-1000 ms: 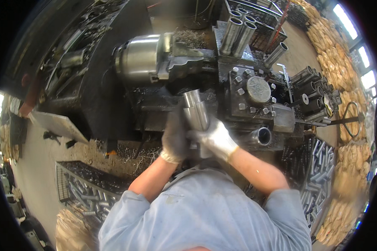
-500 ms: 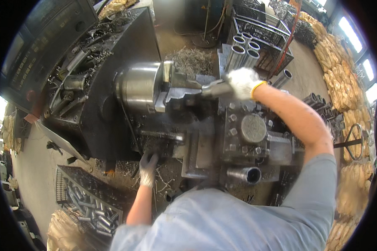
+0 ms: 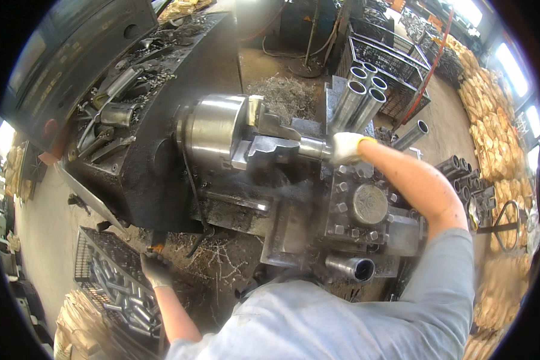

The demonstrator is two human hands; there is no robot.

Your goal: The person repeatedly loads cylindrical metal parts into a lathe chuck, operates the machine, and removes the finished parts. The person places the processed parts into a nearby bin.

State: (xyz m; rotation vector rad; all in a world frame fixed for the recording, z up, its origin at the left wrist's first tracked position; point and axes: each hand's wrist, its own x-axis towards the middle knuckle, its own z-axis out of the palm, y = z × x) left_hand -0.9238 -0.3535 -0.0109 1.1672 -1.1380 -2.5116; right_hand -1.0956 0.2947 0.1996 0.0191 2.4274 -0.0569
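My right hand (image 3: 345, 148), in a white glove with a yellow cuff, is closed around the outer end of a shiny metal tube (image 3: 314, 148). The tube's other end sits between the stepped jaws (image 3: 273, 146) of a lathe chuck (image 3: 213, 127). Low on the left, my gloved left hand (image 3: 156, 271) is beside the lathe's base, near a black crate (image 3: 85, 258) of short metal tubes (image 3: 123, 294). Its dark fingertips are close to a small orange-tipped part; whether they touch it or grip anything is hard to make out.
A bolted tool post (image 3: 369, 204) stands right of the chuck, with a thick tube (image 3: 359, 268) pointing out below it. Several upright tubes (image 3: 357, 102) stand behind my right hand. A long bent lever (image 3: 192, 192) hangs before the chuck. Metal chips (image 3: 222, 258) litter the floor.
My left hand has moved left and down, from the lathe's front toward the crate. My right hand stays on the tube, which now lies straighter between the jaws. The whole view has shifted slightly.
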